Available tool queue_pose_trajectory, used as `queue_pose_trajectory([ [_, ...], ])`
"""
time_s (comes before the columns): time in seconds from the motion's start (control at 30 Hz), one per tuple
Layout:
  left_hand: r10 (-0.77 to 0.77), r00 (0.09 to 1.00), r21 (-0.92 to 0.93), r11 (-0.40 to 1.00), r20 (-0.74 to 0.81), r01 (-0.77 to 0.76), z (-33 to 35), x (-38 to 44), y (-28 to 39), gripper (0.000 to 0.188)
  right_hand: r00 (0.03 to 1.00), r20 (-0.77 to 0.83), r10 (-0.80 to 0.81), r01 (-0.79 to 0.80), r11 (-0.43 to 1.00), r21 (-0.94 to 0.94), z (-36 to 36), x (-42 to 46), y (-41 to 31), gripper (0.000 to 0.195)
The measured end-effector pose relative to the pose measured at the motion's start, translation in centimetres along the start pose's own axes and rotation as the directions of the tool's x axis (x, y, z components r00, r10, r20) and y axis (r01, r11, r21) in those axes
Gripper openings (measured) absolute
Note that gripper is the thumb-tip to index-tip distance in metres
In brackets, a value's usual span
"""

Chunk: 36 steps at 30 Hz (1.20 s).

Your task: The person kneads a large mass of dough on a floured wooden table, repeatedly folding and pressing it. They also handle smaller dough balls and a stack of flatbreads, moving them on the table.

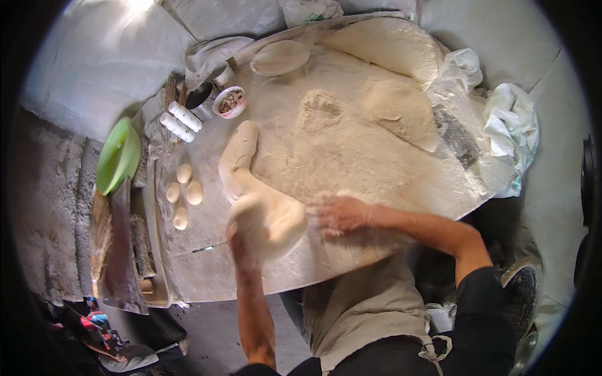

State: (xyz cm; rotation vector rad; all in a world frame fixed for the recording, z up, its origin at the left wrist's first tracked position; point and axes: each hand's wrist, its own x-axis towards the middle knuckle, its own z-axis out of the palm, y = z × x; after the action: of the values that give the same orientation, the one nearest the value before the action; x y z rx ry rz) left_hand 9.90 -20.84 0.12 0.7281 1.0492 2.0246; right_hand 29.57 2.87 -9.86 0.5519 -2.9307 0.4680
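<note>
A long, bent roll of pale dough point(268, 195) lies on the floured work board point(282, 155). At its near end my left hand point(242, 249) grips a rounded piece of dough point(249, 218), blurred by motion. Whether that piece is still joined to the roll is unclear. Just right of the roll, my right hand point(341, 215) rests low over the board with fingers apart, also blurred; nothing shows in its grasp. Several small dough balls point(184, 173) sit to the left of the roll.
Beyond the roll are a flour heap point(321, 110), a flattened dough mass point(402, 110) and a round dough sheet point(280, 57). A bowl of brown chunks point(229, 102) and white shakers point(185, 117) stand at back left. A green basin point(119, 156) and a brush point(99, 235) flank the board.
</note>
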Motion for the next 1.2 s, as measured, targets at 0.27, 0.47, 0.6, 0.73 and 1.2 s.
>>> queue_pose_trajectory([
  [0.27,-0.012,0.997,-0.234,0.972,-0.071,-0.005,-1.6,-1.9,3.4,0.041,0.81,-0.04,0.585,-0.585,0.804,-0.105,-8.4,6.7,16.4,0.062],
  [0.47,0.003,0.983,-0.418,0.905,-0.185,-0.081,-5.6,-5.2,2.1,0.039,0.994,-0.098,0.054,-0.052,0.998,0.028,-6.2,-7.1,-7.2,0.057],
  [0.6,-0.012,0.965,-0.465,0.878,-0.264,-0.116,-4.7,-5.4,1.8,0.052,0.964,0.21,0.164,-0.188,0.978,0.096,-5.2,-7.5,-7.8,0.063],
  [0.73,-0.016,0.993,-0.146,0.989,-0.119,-0.001,0.5,-4.1,2.6,0.066,0.929,0.168,0.328,-0.337,0.941,0.023,-5.4,6.8,3.6,0.062],
  [1.2,-0.183,0.964,0.285,0.951,0.194,0.124,6.8,-3.7,-4.7,0.049,0.953,0.056,0.296,-0.288,0.95,-0.12,-7.3,-10.0,-0.7,0.064],
])
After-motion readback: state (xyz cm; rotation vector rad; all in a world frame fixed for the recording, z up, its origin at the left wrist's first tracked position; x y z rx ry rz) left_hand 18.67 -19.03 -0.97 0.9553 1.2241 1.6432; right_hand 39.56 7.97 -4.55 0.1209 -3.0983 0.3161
